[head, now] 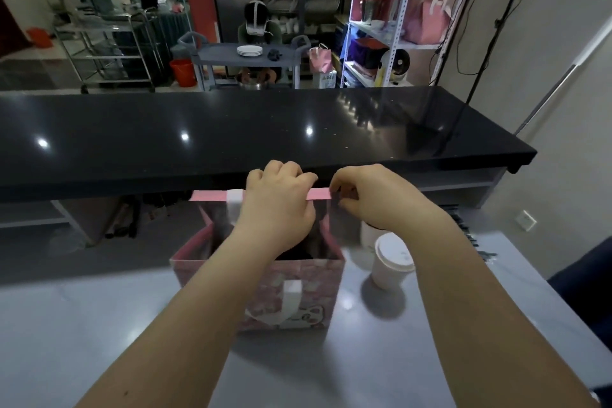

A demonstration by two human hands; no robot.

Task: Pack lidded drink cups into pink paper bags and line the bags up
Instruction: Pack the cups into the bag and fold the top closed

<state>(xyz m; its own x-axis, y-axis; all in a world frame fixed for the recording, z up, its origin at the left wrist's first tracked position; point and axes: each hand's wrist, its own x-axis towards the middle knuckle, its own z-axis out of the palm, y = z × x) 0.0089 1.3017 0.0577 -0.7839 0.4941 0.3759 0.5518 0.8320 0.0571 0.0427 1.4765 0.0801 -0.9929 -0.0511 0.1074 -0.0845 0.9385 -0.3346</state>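
Pink paper bag (265, 278) stands upright on the grey table (99, 325), dead centre in the head view, mouth open and facing up, printed front wall towards the person. Both hands are over at the far rim (212, 196), the pink strip that runs left to right across the picture.

The left hand (278, 209) reaches across the open mouth and curls its fingers over that rim near the middle, just right of the white handle (235, 202). A firm grip on the paper, by the look of it. The right hand (367, 199) sits just beside it at the rim's right end, thumb and fingertips pinching the corner. So the two hands hold the same edge, side by side, and the bag's mouth lies below them, on the person's side.

The second white handle (291, 301) hangs down flat on the near wall. Inside the bag it is dark; whether a cup is in there, I cannot tell.

Now the cups. A lidded cup (390, 262) stands on the table just right of the bag, under the right forearm, and a second cup (368, 235) peeks out behind it, mostly hidden by that arm. The right hand is clearly the nearer one to them.

My read: the bag is being squared open. The next cup would come from the right, lifted over the side wall and lowered straight down so it stays upright.
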